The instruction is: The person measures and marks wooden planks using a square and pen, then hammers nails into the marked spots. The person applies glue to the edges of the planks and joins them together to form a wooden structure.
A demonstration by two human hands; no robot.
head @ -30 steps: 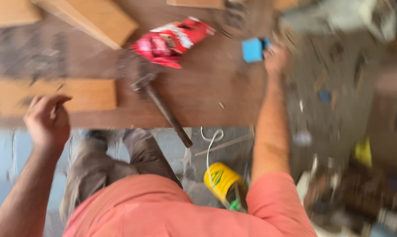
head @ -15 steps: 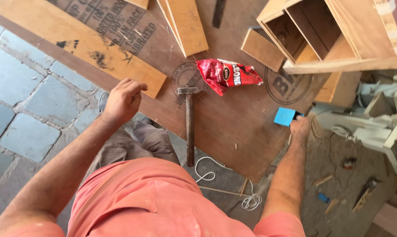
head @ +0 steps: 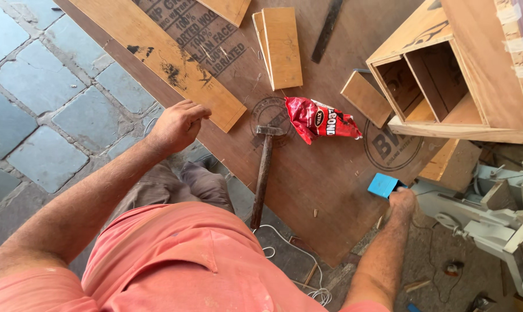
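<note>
My right hand (head: 401, 200) is stretched out to the right edge of the brown plywood sheet (head: 325, 173) and grips a small blue box (head: 383, 185). My left hand (head: 177, 124) hovers with loosely curled fingers, holding nothing, beside the near end of a long light wooden plank (head: 157, 58). A hammer (head: 264, 167) with a wooden handle lies on the sheet between my hands. Just past its head sits a crumpled red packet (head: 321, 119).
A wooden cabinet with open compartments (head: 446, 81) lies on its side at the upper right. Short boards (head: 282, 46), a small wood block (head: 367, 98) and a dark metal strip (head: 327, 29) lie on the sheet. White cord (head: 284, 242) trails below. Grey stone paving (head: 36, 115) lies left.
The view has swung and steadied. My right hand stays by the blue box; my left hand has shifted slightly toward the plank's end.
</note>
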